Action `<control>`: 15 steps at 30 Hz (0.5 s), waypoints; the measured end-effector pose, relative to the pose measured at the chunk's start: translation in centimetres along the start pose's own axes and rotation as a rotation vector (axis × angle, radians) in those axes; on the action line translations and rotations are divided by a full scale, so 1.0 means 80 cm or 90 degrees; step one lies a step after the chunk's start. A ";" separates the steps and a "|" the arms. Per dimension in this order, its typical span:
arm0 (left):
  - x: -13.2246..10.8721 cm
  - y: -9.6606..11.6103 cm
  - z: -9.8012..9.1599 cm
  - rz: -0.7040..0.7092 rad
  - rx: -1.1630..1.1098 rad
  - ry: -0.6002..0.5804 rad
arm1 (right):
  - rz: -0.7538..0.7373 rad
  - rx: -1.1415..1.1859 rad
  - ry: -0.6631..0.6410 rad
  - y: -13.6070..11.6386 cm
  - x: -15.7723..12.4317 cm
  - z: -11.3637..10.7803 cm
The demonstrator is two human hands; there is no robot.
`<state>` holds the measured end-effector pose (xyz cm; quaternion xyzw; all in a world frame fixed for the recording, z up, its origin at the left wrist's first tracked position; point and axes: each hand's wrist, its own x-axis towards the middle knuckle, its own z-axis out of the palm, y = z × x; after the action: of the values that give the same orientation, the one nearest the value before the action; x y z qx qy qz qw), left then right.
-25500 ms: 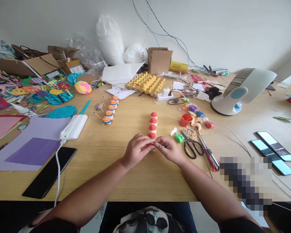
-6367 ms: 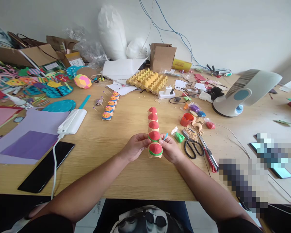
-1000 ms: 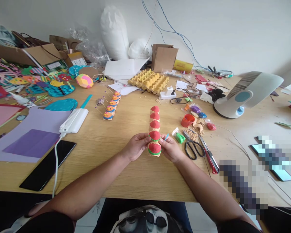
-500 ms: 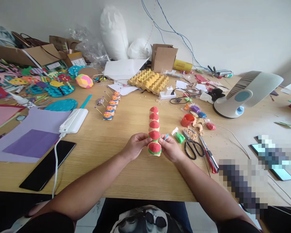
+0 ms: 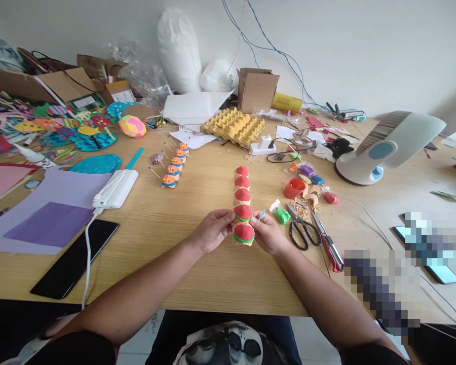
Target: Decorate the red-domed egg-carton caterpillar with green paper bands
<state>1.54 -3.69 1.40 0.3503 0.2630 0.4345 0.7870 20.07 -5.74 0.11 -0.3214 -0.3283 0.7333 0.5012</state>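
Observation:
A strip of egg-carton cups [image 5: 242, 195], its domes covered in red clay, stands lengthwise in front of me; the two nearest domes carry a green band along their lower edge. My left hand [image 5: 215, 230] pinches it from the left, near the second dome. On the other side my right hand [image 5: 268, 232] grips the same strip with thumb and fingers. A thin blue stick [image 5: 262, 214] pokes up from the right hand's fingers. Green clay in a clear bag [image 5: 282, 215] lies just right of that hand.
Black scissors [image 5: 303, 230], a red utility knife [image 5: 329, 246] and a red cup [image 5: 294, 188] lie to the right, before a white fan [image 5: 387, 147]. A finished orange-and-blue egg-carton caterpillar [image 5: 176, 166] sits left, beyond a phone [image 5: 76, 258] and a white power bank [image 5: 116, 189].
The red strip has shifted very slightly to the right in my hands. Both hands keep their hold on it, and the rest looks the same.

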 end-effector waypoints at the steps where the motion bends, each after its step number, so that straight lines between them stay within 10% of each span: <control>1: 0.000 -0.001 0.000 0.003 -0.001 0.006 | 0.002 0.002 0.001 0.000 0.000 0.001; 15: -0.002 -0.001 0.004 0.001 0.013 0.023 | 0.005 0.002 -0.007 0.001 0.000 0.002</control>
<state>1.77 -3.98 1.55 0.3502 0.2815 0.4387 0.7783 19.88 -5.83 0.15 -0.3178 -0.3291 0.7373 0.4971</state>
